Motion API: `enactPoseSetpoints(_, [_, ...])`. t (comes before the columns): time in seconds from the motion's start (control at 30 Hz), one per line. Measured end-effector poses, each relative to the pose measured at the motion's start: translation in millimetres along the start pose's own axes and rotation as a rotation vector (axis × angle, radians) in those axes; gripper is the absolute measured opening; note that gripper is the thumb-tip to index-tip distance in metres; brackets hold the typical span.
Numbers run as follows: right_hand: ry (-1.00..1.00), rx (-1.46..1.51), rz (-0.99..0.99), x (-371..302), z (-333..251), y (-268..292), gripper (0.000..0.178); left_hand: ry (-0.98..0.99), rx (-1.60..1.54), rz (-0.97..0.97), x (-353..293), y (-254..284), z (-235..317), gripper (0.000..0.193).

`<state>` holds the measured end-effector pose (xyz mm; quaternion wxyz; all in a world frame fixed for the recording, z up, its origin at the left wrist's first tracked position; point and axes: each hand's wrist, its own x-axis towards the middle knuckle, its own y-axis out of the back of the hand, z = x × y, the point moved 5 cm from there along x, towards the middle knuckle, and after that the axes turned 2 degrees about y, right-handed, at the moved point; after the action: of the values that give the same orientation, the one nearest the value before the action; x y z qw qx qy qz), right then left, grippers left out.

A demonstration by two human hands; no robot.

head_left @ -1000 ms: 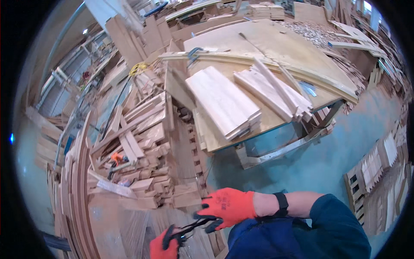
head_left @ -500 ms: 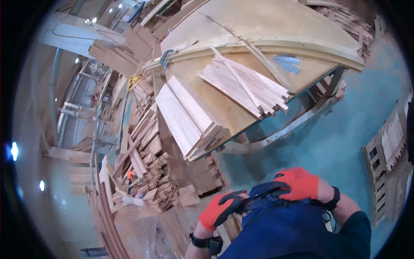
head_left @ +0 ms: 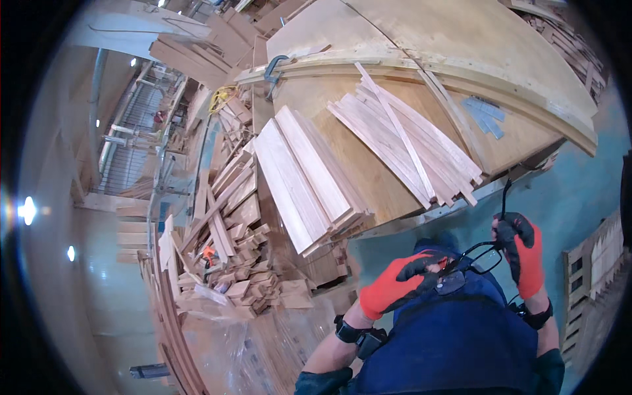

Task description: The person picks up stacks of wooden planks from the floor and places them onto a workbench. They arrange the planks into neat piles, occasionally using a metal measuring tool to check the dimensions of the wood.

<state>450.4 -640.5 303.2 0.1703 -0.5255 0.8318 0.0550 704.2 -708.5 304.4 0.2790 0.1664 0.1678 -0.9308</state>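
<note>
In front of my dark blue clothing [head_left: 454, 336] I hold a pair of black-framed glasses [head_left: 488, 253] between my hands. My right hand [head_left: 525, 255], in a red and black work glove, is closed on the right side of the frame. One thin temple arm sticks up above that hand. My left hand [head_left: 403, 282], gloved alike, pinches at the left side of the glasses. Just under its fingertips shows a small grey, glossy piece [head_left: 451, 283]; whether it is a lens, I cannot tell. Dark bands with small devices circle both wrists.
Ahead stands a wooden worktable [head_left: 342, 148] bearing stacked boards [head_left: 299, 178], thin strips [head_left: 408, 145], grey metal plates [head_left: 484, 115] and a blue clamp [head_left: 272, 71]. Offcuts [head_left: 243, 263] pile up at left, near plastic-wrapped boards [head_left: 263, 349]. A slatted wooden pallet [head_left: 576, 289] lies at right.
The glasses have come up into clear sight between my hands. My right hand has moved right and down the frame's side; my left hand has moved right and up. The view has shifted.
</note>
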Motion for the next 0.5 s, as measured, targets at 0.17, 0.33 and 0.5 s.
enactPoseSetpoints(0.17, [0.046, -0.105, -0.224, 54, -51, 1, 0.021, -0.064, -0.279, 0.102, 34, 24, 41, 0.039])
enactPoseSetpoints(0.33, [-0.073, 0.021, -0.407, 102, -75, -20, 0.022, -0.181, -0.498, 0.276, 53, 46, 79, 0.04])
enactPoseSetpoints(0.5, [0.276, -0.186, -0.669, 137, -114, -40, 0.024, -0.411, -0.525, 0.7, 37, 40, 122, 0.045])
